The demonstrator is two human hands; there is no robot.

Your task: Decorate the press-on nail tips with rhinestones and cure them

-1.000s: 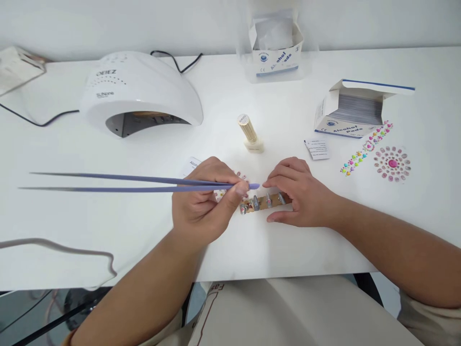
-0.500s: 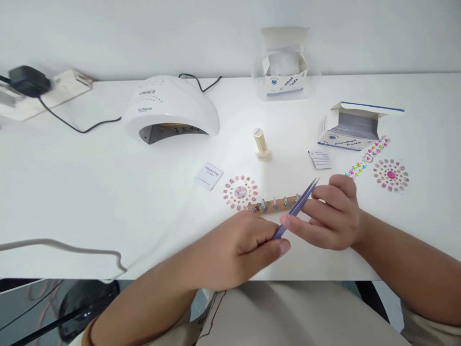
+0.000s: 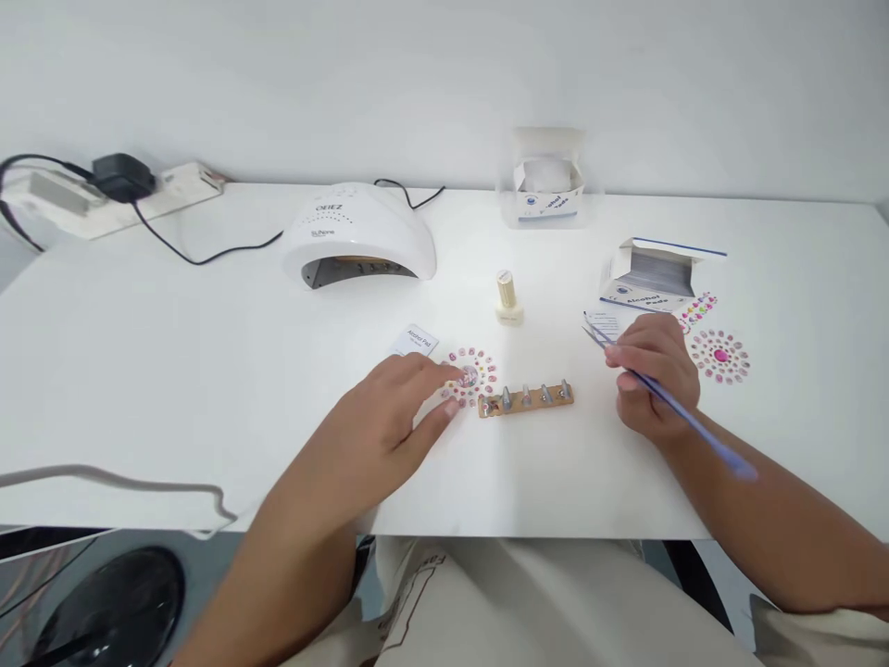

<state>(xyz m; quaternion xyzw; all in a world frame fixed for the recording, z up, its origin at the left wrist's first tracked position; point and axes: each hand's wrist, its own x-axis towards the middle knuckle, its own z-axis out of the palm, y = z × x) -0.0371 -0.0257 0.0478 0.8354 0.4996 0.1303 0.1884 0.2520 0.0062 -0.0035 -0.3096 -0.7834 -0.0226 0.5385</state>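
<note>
In my right hand (image 3: 657, 371) is a pair of purple tweezers (image 3: 684, 414), held like a pen with the fine metal tips pointing up and left, slightly apart. My left hand (image 3: 375, 431) reaches over a round sheet of pink gem stickers (image 3: 477, 372); its thumb and index finger are apart, and the index fingertip lies at the sheet's centre. Just right of that hand, a narrow tan strip (image 3: 534, 404) carries several bluish-grey false nails with decorations. A cream polish bottle (image 3: 509, 301) stands upright behind the strip.
A white nail lamp (image 3: 357, 227) stands at the back left, near a power strip (image 3: 177, 190) with a black adapter. Open alcohol pad boxes (image 3: 645, 283) (image 3: 548, 199) sit at the back. More gem stickers (image 3: 722, 357) lie right; an alcohol pad packet (image 3: 420, 338) lies behind my left hand.
My left hand has let go of the tweezers and moved left onto the gem stickers. The tweezers have turned over in my right hand, tips now left. The camera view has shifted.
</note>
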